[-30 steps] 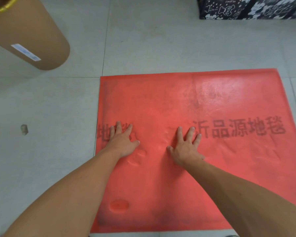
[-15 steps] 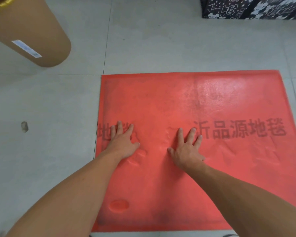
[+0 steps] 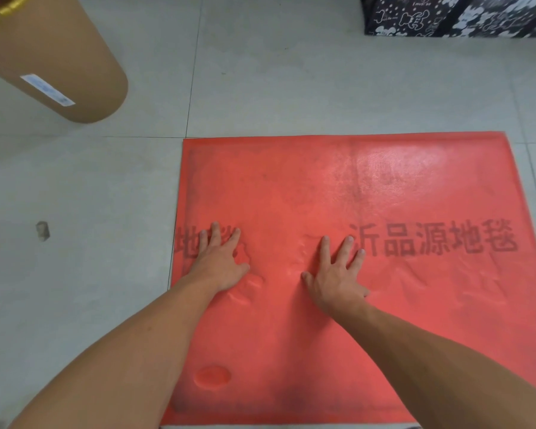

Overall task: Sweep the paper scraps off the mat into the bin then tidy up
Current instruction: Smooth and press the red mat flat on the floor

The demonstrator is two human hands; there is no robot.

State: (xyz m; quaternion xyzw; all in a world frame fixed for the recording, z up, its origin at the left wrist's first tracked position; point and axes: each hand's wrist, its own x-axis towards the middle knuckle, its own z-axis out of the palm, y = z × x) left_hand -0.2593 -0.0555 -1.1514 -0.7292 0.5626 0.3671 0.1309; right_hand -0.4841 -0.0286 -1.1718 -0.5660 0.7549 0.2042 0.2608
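Observation:
A red mat [image 3: 338,193] with dark printed characters lies flat on the tiled floor. My left hand [image 3: 218,263] presses palm-down on its left part, fingers spread, over the left characters. My right hand [image 3: 338,274] lies flat near the mat's middle, fingers apart, just left of the longer line of characters. Neither hand holds anything. No paper scraps show on the mat. A tall brown cylindrical bin [image 3: 53,63] with a gold rim and a white label stands at the upper left, off the mat.
A small grey scrap or mark [image 3: 42,231] sits on the floor tiles left of the mat. A black-and-white patterned box [image 3: 452,15] stands at the top right. Pale floor tiles surround the mat.
Both hands stay flat in the same spots on the mat. The view has shifted only slightly.

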